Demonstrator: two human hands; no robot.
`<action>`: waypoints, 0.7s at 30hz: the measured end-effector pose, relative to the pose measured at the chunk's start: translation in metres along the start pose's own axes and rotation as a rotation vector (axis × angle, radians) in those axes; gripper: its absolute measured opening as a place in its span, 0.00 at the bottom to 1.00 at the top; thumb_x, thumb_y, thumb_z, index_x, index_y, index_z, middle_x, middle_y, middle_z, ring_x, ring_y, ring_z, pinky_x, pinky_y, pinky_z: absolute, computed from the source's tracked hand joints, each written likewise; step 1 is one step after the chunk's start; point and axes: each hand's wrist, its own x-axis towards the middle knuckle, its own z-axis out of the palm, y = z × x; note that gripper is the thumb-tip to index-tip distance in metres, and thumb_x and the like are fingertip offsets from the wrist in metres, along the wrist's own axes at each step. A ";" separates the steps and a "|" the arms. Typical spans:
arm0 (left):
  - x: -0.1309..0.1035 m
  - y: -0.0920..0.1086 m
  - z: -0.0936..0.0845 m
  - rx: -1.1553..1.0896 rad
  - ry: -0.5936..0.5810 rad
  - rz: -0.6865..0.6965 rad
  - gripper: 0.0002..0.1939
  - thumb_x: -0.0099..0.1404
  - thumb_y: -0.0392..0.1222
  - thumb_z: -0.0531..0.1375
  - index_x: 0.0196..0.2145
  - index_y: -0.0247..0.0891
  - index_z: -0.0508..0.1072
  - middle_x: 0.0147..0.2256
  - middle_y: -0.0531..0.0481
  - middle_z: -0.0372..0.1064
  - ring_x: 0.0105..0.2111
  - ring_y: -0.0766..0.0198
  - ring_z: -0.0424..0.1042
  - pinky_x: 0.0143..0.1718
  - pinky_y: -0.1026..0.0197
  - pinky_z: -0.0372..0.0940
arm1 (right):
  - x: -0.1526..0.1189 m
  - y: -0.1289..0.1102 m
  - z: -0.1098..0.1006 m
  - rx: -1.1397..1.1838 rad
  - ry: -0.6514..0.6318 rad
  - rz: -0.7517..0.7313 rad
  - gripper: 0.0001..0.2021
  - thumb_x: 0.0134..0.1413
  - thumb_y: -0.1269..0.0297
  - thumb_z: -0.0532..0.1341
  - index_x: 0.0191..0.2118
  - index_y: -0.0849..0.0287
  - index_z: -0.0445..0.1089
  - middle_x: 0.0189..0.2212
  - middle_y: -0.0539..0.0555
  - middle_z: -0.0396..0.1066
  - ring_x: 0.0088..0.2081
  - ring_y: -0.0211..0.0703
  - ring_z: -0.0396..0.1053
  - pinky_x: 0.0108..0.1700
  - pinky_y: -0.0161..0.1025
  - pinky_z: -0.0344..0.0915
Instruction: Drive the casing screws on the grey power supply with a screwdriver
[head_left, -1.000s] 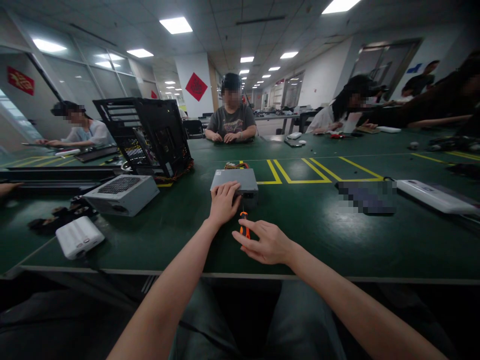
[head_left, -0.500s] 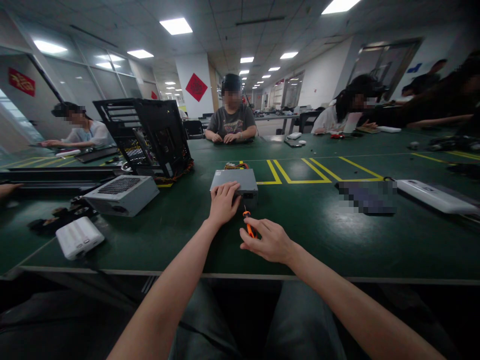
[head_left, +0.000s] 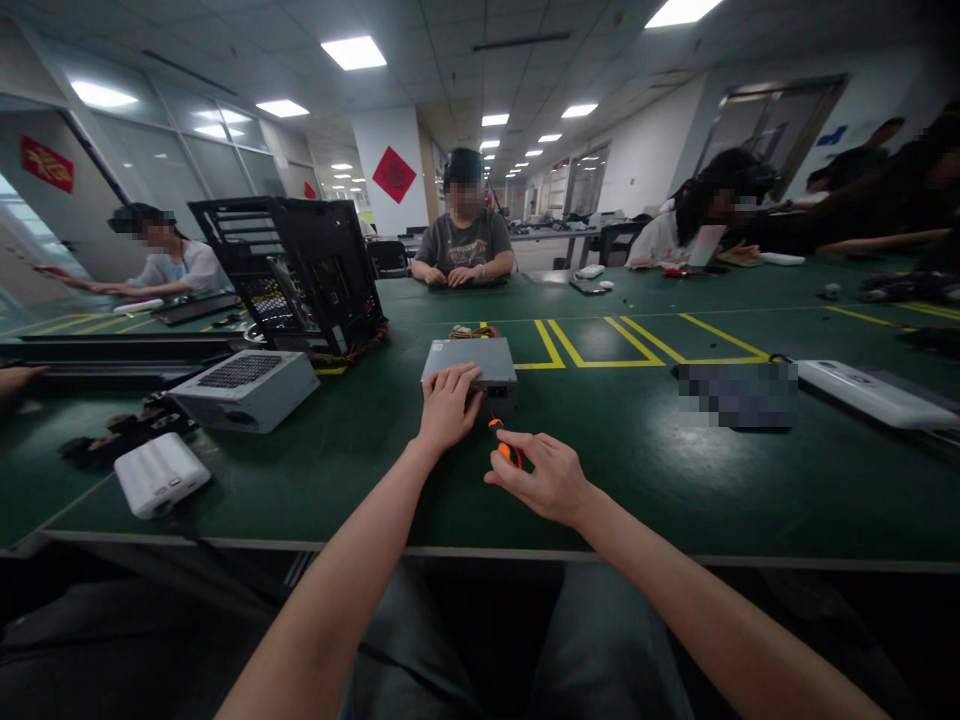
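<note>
A grey power supply box (head_left: 487,358) sits on the green table (head_left: 600,450) in front of me, with coloured wires (head_left: 474,332) behind it. My left hand (head_left: 448,408) lies on its top and front left part, fingers spread over the edge. My right hand (head_left: 541,472) holds an orange and black screwdriver (head_left: 505,452) between thumb and fingers, just in front of the box. The screwdriver points at the box's front face near the socket; whether its tip touches is too small to tell.
On the left stand an open black computer case (head_left: 300,275), a second power supply (head_left: 247,385) and a white power bank (head_left: 161,475). A white power strip (head_left: 874,392) lies at the right. A person (head_left: 463,235) sits opposite.
The fingers of my right hand have shifted slightly around the screwdriver handle, which has tilted a little. My left hand and the box keep their places.
</note>
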 end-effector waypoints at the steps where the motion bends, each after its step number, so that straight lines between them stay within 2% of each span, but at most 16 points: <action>1: 0.000 0.000 0.000 -0.002 0.001 0.001 0.18 0.62 0.41 0.51 0.50 0.43 0.60 0.52 0.49 0.60 0.52 0.59 0.56 0.51 0.53 0.47 | 0.000 0.000 0.000 0.002 0.005 0.015 0.09 0.52 0.61 0.56 0.38 0.58 0.64 0.38 0.62 0.67 0.34 0.42 0.66 0.31 0.36 0.60; 4: 0.000 0.000 0.000 -0.007 0.001 0.002 0.17 0.62 0.41 0.50 0.50 0.43 0.60 0.52 0.49 0.60 0.52 0.59 0.57 0.50 0.53 0.47 | 0.000 -0.001 0.001 0.013 0.005 0.040 0.11 0.51 0.60 0.56 0.39 0.60 0.63 0.40 0.63 0.66 0.39 0.47 0.65 0.36 0.41 0.62; 8: 0.001 0.001 -0.001 0.000 -0.012 -0.003 0.17 0.62 0.42 0.50 0.50 0.43 0.60 0.52 0.49 0.60 0.51 0.58 0.57 0.51 0.53 0.47 | 0.000 -0.001 0.002 0.022 0.006 0.036 0.14 0.49 0.68 0.56 0.44 0.59 0.61 0.49 0.64 0.61 0.49 0.52 0.59 0.43 0.47 0.61; 13: 0.001 0.000 -0.001 0.006 -0.014 -0.004 0.17 0.62 0.41 0.50 0.50 0.43 0.60 0.52 0.49 0.60 0.52 0.58 0.57 0.51 0.53 0.47 | -0.004 0.003 0.004 0.002 0.012 0.042 0.19 0.49 0.73 0.57 0.47 0.52 0.59 0.50 0.61 0.59 0.47 0.48 0.62 0.39 0.42 0.64; 17: 0.000 0.000 0.001 0.007 -0.012 -0.005 0.17 0.62 0.42 0.50 0.50 0.43 0.60 0.52 0.49 0.60 0.52 0.59 0.57 0.51 0.53 0.46 | -0.004 0.003 0.004 -0.001 0.028 0.066 0.13 0.49 0.71 0.58 0.42 0.55 0.61 0.43 0.61 0.63 0.45 0.48 0.63 0.38 0.42 0.65; 21: 0.000 0.000 0.002 0.003 -0.012 -0.014 0.17 0.62 0.42 0.51 0.50 0.43 0.60 0.52 0.49 0.60 0.51 0.58 0.57 0.51 0.53 0.47 | -0.002 0.001 0.005 0.010 0.021 0.061 0.11 0.50 0.70 0.56 0.41 0.57 0.61 0.47 0.62 0.62 0.50 0.51 0.60 0.42 0.45 0.64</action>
